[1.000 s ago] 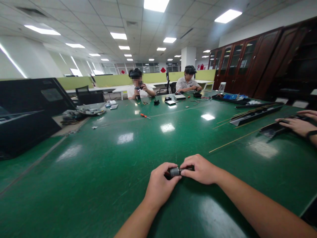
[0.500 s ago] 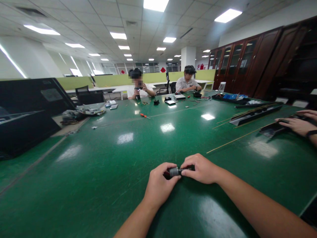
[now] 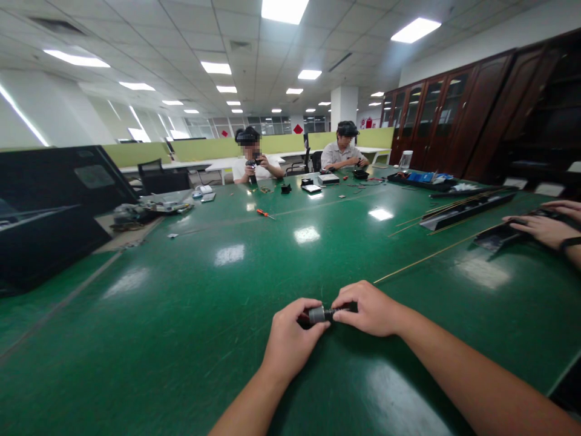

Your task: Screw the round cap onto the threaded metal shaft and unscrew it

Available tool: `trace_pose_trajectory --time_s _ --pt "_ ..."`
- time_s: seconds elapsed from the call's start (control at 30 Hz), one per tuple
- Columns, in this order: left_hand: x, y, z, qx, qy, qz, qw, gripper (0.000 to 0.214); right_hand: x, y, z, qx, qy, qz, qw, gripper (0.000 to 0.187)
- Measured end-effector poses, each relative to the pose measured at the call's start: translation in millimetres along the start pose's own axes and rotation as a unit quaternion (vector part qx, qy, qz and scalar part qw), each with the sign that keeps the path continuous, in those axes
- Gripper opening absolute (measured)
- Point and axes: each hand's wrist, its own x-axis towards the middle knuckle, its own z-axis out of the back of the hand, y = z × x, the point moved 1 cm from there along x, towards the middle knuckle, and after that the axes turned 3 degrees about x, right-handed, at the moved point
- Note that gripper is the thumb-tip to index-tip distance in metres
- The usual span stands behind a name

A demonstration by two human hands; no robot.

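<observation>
Low over the green table (image 3: 181, 339), both my hands meet at a small grey cylinder (image 3: 316, 314) with a dark ribbed part (image 3: 333, 313) at its right end. My left hand (image 3: 290, 333) is closed round the grey body, thumb below and fingers above, which hides its left end. Fingertips of my right hand (image 3: 367, 309) pinch the dark ribbed end. The cylinder lies about level, and its exact kind cannot be made out.
An orange screwdriver (image 3: 264, 213) lies farther out. At right, long thin rods (image 3: 422, 260) and a dark channel (image 3: 467, 212) lie near a co-worker's hands (image 3: 544, 227). Two people (image 3: 255, 157) sit across the table. A large black panel (image 3: 49, 212) stands at left.
My hands keep the same grip on the cylinder, with hardly any shift. Across the table, the left person's head tips slightly.
</observation>
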Motion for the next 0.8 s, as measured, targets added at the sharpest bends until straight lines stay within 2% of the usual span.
trace_pose_trajectory --time_s 0.8 --pt "1.7 -0.1 0.6 -0.017 -0.016 0.007 1.0 0.025 -2.3 1.1 1.7 0.009 -0.037 -0.011 0.999 0.014"
